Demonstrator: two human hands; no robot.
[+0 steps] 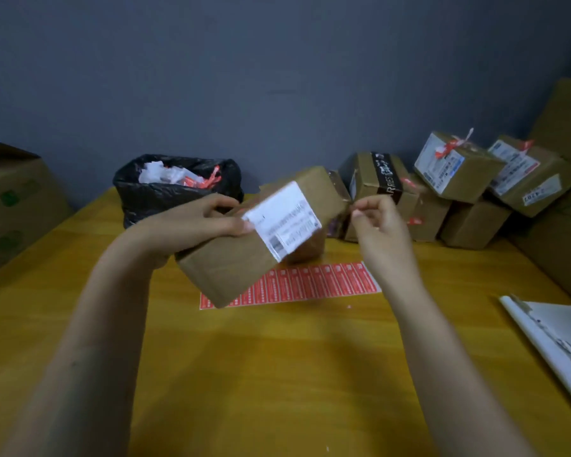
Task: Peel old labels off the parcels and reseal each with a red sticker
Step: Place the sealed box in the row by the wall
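1. Parcel (244, 255): brown cardboard box, held tilted in the air above the middle of the table (277, 374), not resting on it. Old white label (285, 219) still stuck on its upper face, barcode end toward the person, looks fully attached.
2. Left hand (208, 222) grips the parcel at its left end, thumb pressing near the label's left edge, fingers wrapped over the far side.
3. Right hand (376, 222) is off the box, just beside its far right corner, thumb and forefinger pinched together. Too blurred to tell whether a scrap is between them.
4. Step in hand, my read: peel of the old label is about to start or a corner is being hunted. No red sticker on this box yet.
5. Next move likely calls for catching a label corner with a nail and pulling low and steady while the left hand braces the box. Label may tear into strips.
6. Red sticker sheet (310, 285) lies flat on the table under and behind the parcel, partly hidden by it.
7. Black bin bag (165, 196) at the table's far edge, left of centre, holds white and red scraps.
8. Stack of other parcels (459, 192) fills the far right corner, some with white labels and red bits.
9. Clipboard (554, 344) at the right edge.
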